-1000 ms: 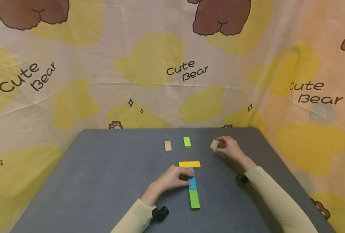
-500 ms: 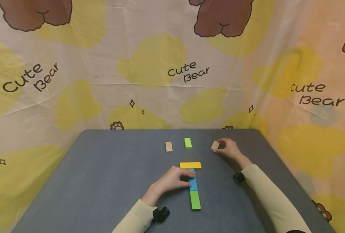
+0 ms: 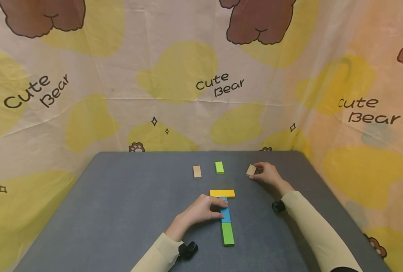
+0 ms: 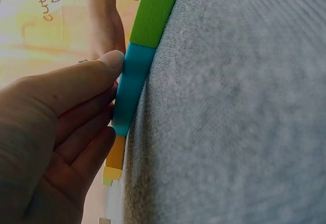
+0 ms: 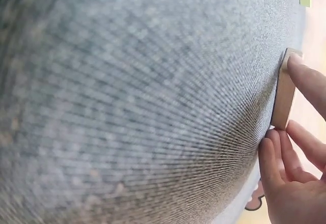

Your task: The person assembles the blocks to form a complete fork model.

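My left hand (image 3: 196, 209) rests on a flat blue block (image 3: 225, 215), fingers slightly bent. In the left wrist view the thumb touches the block near its green end, while the other fingers (image 4: 94, 145) lie toward its yellow end. A yellow block (image 3: 222, 193) lies crosswise at the blue block's far end. A green block (image 3: 227, 234) joins the near end in line. Farther right, my right hand (image 3: 270, 175) pinches a plain wooden block (image 3: 251, 170) between thumb and fingertips. The right wrist view shows this wooden block (image 5: 284, 99) low at the cloth, its underside hidden.
Another plain wooden block (image 3: 197, 172) and a light green block (image 3: 219, 167) lie apart near the back of the grey table (image 3: 126, 211). A printed bear curtain (image 3: 174, 75) hangs behind the table and along its sides.
My right forearm and wrist have shifted slightly left while that hand keeps its hold on the wooden block. The left hand stays on the blue block, and the blocks look unmoved.
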Available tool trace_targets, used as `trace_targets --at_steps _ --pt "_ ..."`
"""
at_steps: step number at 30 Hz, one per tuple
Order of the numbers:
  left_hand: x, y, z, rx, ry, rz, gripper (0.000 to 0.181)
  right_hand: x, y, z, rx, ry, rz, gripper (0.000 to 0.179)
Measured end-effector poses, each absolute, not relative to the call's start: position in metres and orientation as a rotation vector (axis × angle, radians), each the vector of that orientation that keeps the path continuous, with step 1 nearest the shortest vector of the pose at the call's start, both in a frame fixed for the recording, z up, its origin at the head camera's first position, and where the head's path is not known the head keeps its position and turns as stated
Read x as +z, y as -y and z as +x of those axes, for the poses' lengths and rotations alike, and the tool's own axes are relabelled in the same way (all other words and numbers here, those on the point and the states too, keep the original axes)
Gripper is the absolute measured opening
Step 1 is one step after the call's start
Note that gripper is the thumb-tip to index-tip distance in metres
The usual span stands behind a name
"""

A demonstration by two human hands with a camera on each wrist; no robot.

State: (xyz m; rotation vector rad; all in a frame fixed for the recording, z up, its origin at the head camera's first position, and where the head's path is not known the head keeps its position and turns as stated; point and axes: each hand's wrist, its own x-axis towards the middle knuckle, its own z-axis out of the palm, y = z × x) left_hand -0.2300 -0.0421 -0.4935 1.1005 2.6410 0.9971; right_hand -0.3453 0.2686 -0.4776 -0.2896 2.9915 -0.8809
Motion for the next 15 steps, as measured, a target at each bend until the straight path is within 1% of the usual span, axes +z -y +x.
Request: trace_targets --at_steps 15 --pt "-0.4931 0.0425 -0.2304 0.998 -2.643 1.116 0.039 -0.4770 -0.2680 -0.3453 -0.868 -2.992 -0.262 0.062"
